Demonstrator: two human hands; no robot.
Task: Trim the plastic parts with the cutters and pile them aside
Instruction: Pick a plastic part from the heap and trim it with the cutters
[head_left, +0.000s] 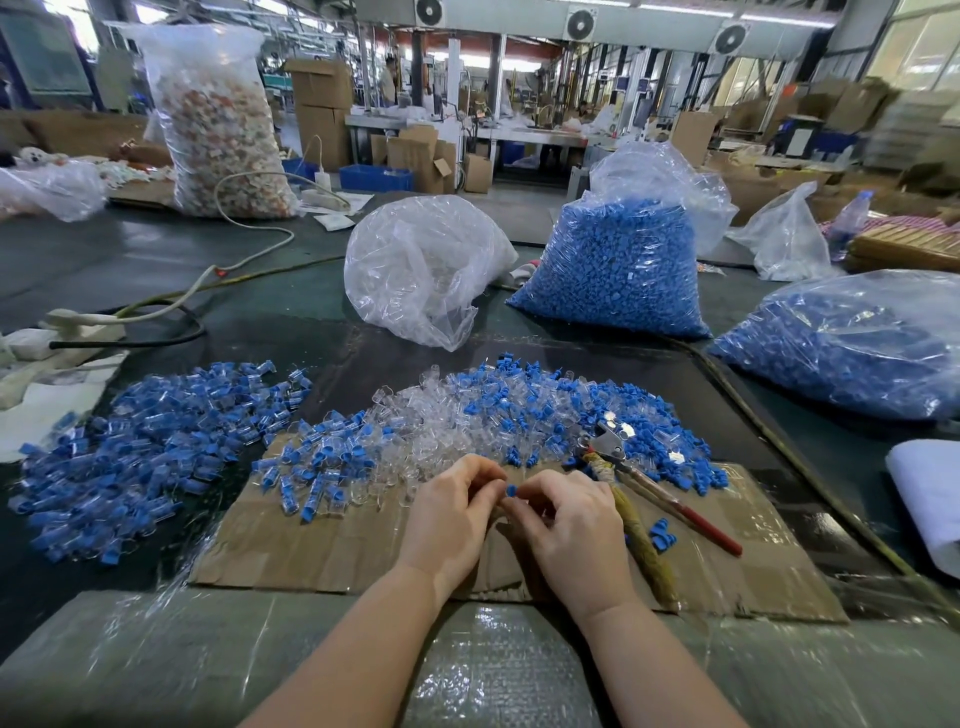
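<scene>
My left hand (451, 512) and my right hand (569, 525) meet over a flattened cardboard sheet (311, 551), fingertips together. Between them they pinch one small blue plastic part (511, 490); its clear half is hidden by my fingers. The cutters (631, 467), with one red handle and one cloth-wrapped handle, lie on the cardboard just right of my right hand, untouched. Beyond my hands spreads a mixed heap of clear and blue parts (493, 410). A separate pile of assembled blue-and-clear parts (150, 441) lies to the left.
Two clear bags of blue parts (618, 270) (852, 348) stand at the back right, with a nearly empty clear bag (421, 265) between heap and back. A white cable and power strip (88, 322) lie at the left. A few loose blue parts (662, 535) sit by the cutters' handles.
</scene>
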